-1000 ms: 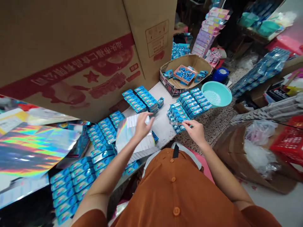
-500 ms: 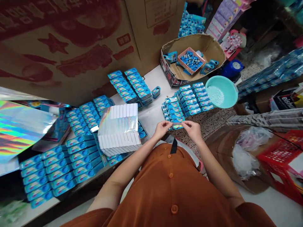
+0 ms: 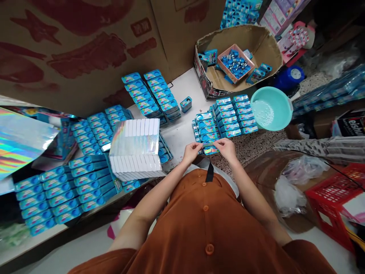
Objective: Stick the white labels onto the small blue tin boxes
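Observation:
Both my hands are over the near end of a cluster of small blue boxes (image 3: 206, 123). A narrow, see-through-looking strip (image 3: 208, 144) is stretched level between them. Pinched at the strip's left end are the thumb and fingers of my left hand (image 3: 191, 152). My right hand (image 3: 226, 149) pinches the other end. Just under the strip is the nearest blue box (image 3: 210, 150); whether they touch I cannot tell. Two more rows of blue boxes (image 3: 236, 116) stand right beside this cluster.
A turquoise basin (image 3: 281, 123) with small white bits stands at right. Behind is a cut-down carton (image 3: 209, 82) holding a pink tray of small blue-and-silver parts. A stack of white-edged, shiny cards (image 3: 135, 142) and many blue boxes (image 3: 61, 194) cover the left. One box (image 3: 186, 104) stands apart.
The view has shifted, so the carton and table boxes sit differently in the picture. Both hands have come slightly closer together, with the strip still held between them over the nearest boxes.

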The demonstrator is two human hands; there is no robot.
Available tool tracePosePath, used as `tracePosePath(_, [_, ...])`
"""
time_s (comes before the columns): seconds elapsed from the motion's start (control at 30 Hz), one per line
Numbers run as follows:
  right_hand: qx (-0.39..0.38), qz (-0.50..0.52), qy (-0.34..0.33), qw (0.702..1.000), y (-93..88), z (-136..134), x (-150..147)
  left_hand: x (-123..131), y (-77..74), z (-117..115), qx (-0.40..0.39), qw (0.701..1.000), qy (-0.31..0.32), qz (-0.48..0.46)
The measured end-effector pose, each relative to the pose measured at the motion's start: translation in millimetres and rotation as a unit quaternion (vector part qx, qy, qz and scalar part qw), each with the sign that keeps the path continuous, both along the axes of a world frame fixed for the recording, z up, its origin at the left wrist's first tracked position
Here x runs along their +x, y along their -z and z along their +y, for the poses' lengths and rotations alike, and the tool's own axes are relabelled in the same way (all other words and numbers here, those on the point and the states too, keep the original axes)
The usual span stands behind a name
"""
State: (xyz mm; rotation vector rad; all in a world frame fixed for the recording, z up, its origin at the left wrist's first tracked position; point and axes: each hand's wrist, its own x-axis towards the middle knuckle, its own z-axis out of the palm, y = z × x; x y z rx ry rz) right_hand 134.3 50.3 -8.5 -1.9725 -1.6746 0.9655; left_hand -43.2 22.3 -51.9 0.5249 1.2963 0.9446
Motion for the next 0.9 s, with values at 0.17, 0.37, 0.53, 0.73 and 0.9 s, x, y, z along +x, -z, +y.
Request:
tracePosePath(0.17, [0.001, -0.035, -0.017, 0.999, 1.6, 3.0, -1.7, -0.3, -1.4, -0.1, 0.0, 1.0, -0.014, 0.015])
tracePosePath(0.37, [0.003, -0.048, -0.022, 0.999, 4.4, 5.0, -3.1, -0.1, -4.6, -1.0, -0.004, 1.0, -0.011, 0.028])
tracePosePath(0.53, [0.002, -0.053, -0.028, 0.998, 3.9, 6.0, -3.0, 1.0, -3.2, -0.1, -0.013, 0.999, -0.015, 0.027])
tracePosePath(0.73, [-0.015, -0.077, -0.027, 0.997, -1.2, 7.0, -5.9, 4.3, 0.8, -0.1, -0.031, 0.999, -0.022, 0.01])
tracePosePath(0.9, [-0.014, -0.112, -0.047, 0.993, -4.0, 7.0, -9.8, 9.8, 5.9, -1.7, -0.049, 0.998, -0.026, -0.023])
